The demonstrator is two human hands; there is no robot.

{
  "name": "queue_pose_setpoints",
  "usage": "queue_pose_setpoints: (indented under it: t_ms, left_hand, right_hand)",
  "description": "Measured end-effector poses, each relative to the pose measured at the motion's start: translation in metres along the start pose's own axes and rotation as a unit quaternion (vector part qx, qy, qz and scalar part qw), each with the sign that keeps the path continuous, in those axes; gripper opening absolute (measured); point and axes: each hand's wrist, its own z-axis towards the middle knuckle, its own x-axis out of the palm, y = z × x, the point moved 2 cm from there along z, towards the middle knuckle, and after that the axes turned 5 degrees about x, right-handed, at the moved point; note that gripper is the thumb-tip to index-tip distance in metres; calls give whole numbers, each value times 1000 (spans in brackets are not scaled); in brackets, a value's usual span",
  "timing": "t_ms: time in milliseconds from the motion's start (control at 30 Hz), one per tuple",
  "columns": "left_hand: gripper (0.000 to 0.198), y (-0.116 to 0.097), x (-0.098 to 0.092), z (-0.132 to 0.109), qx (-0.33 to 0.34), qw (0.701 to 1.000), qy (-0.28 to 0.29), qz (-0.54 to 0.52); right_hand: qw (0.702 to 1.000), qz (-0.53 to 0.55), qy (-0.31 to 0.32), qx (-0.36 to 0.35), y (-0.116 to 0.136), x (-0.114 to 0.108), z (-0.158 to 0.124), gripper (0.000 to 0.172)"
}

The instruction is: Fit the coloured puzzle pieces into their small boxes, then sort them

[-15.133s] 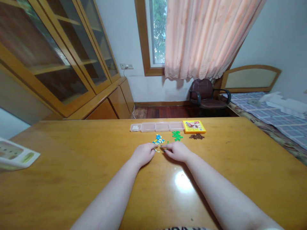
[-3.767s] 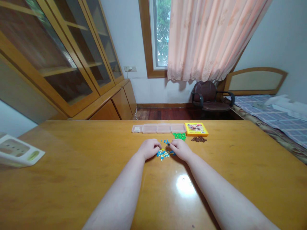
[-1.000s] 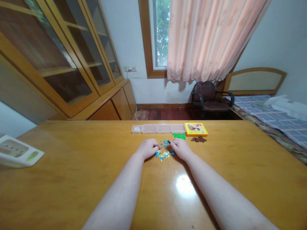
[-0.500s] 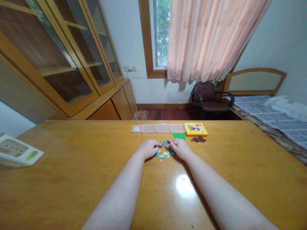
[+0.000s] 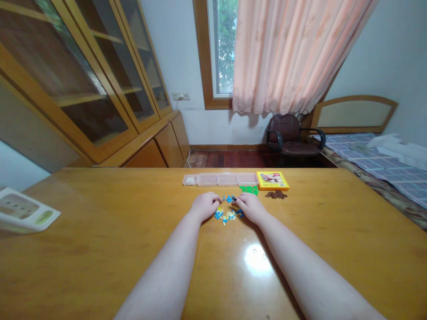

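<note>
Small blue pieces [image 5: 228,198] lie on the wooden table between my two hands. Nearer to me is a mixed pile of cream, blue and yellow pieces [image 5: 230,216]. My left hand [image 5: 206,206] rests at the left of these pieces with curled fingers; whatever its fingertips hold, if anything, is too small to tell. On the other side, my right hand [image 5: 249,207] has its thumb and fingers drawn together beside the blue pieces, and its fingertip contents cannot be made out. Green pieces [image 5: 249,190] lie just beyond my right hand, and brown pieces [image 5: 276,194] are further right.
A clear tray with compartments [image 5: 217,179] lies near the table's far edge, beside a yellow box [image 5: 272,181]. A white plastic object [image 5: 28,211] stands at the left. Beyond the table are a chair [image 5: 288,135], a bed and a glass-fronted cabinet.
My left hand's fingers have drawn back slightly to the left and curled more. The blue pieces between my hands have shifted a little. My right hand has barely moved.
</note>
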Motion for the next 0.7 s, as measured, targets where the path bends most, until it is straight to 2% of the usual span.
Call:
queue_pose_setpoints:
  t_ms: [133,233,400,533,700]
  left_hand:
    - [35,-1,3,0,12,999,30,-4]
    - [36,-1,3,0,17,999,27,-12]
    - [32,-4,1,-1,50,998,4,-40]
    - [32,-14,1,-2,94,994,31,-41]
    - [35,-27,4,-4,138,987,76,-29]
  right_hand:
    - [1000,-2,3,-13,1,0,0,42]
    - [1000,3,-6,-13,1,-1,0,46]
    - [995,67,-54,57,-8,-3,1,50]
    - [988,99,-56,101,-11,-2,1,54]
    - [992,66,-58,94,-9,0,1,52]
